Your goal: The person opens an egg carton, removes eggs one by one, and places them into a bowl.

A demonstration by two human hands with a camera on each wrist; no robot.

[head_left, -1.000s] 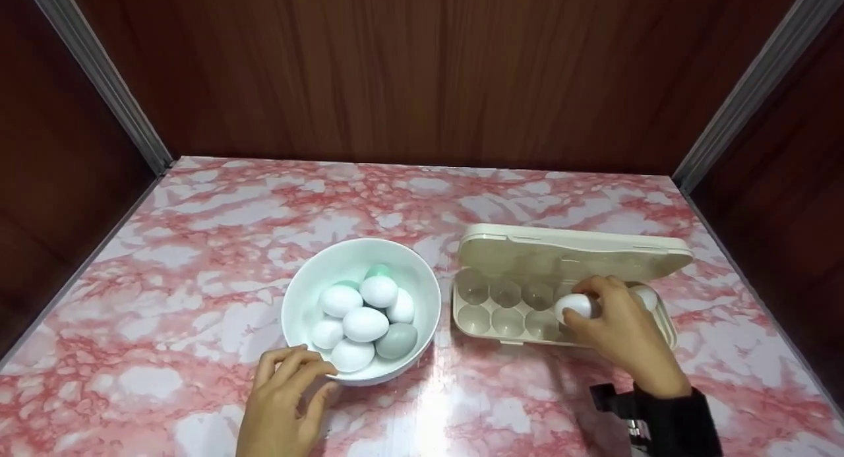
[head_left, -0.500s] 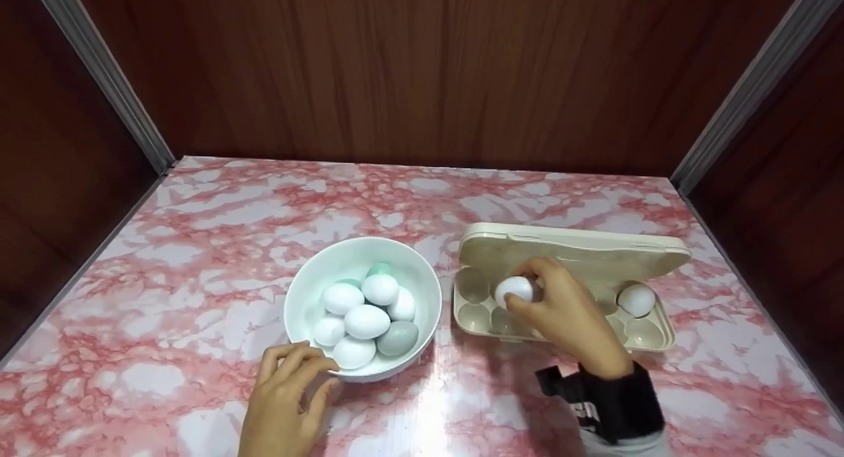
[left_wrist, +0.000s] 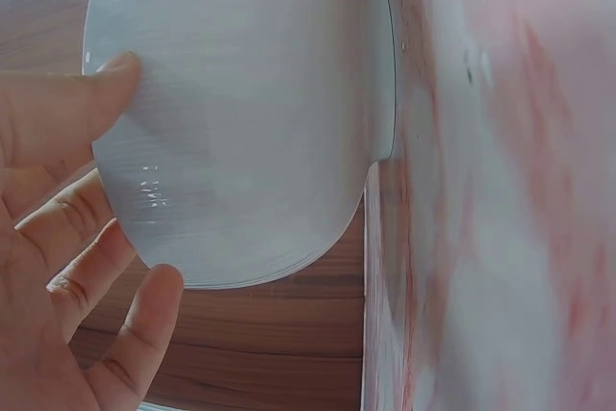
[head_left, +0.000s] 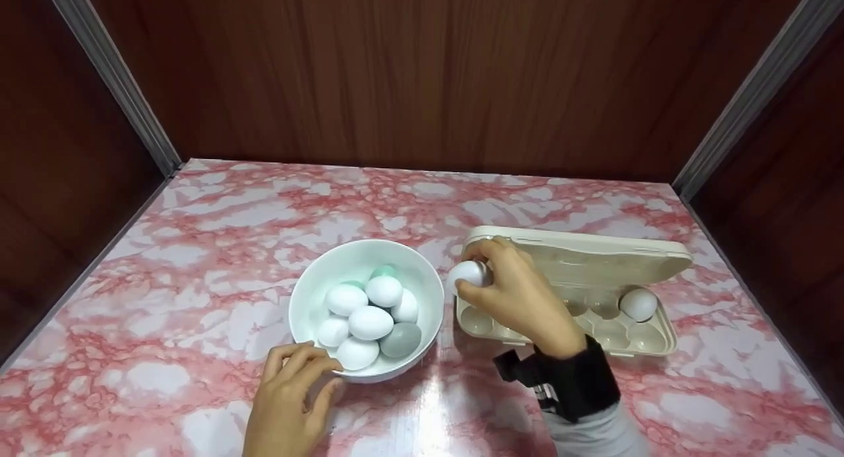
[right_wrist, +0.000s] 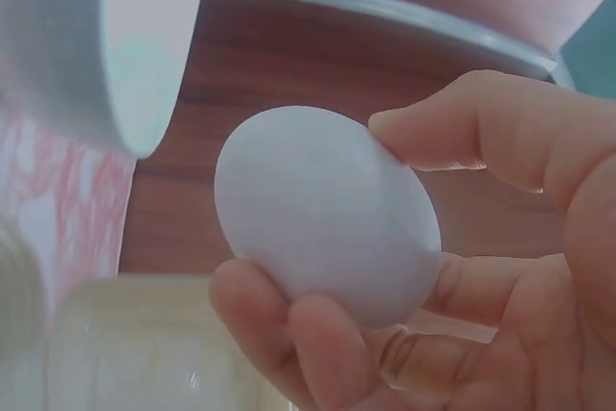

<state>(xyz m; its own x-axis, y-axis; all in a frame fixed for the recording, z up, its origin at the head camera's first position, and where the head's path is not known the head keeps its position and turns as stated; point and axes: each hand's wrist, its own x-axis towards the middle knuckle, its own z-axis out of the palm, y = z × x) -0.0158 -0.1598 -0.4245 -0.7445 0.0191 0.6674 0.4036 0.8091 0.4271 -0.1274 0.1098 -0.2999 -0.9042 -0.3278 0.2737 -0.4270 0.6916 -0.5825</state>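
My right hand (head_left: 521, 295) grips a white egg (head_left: 468, 276) between thumb and fingers, over the left end of an egg carton (head_left: 610, 335). The right wrist view shows the egg (right_wrist: 322, 214) from close by. The cream carton's lid (head_left: 620, 256) is raised. One white egg (head_left: 639, 304) sits in its back row at the right. At the near left of a white bowl (head_left: 432, 292), my left hand (head_left: 290, 397) holds the rim, with the thumb on the outer wall (left_wrist: 241, 122). Several eggs lie in the bowl, mostly white, one grey (head_left: 401, 340) and green ones partly hidden.
Red-and-white marbled tabletop (head_left: 217, 239) lies under everything. Dark wood panels (head_left: 422, 74) enclose the back and sides, with grey metal posts (head_left: 738, 94) at the corners. The bowl stands just left of the carton.
My right hand has moved left along the carton with the egg, from its right half to its left end, near the bowl. The left hand stays at the bowl's rim.
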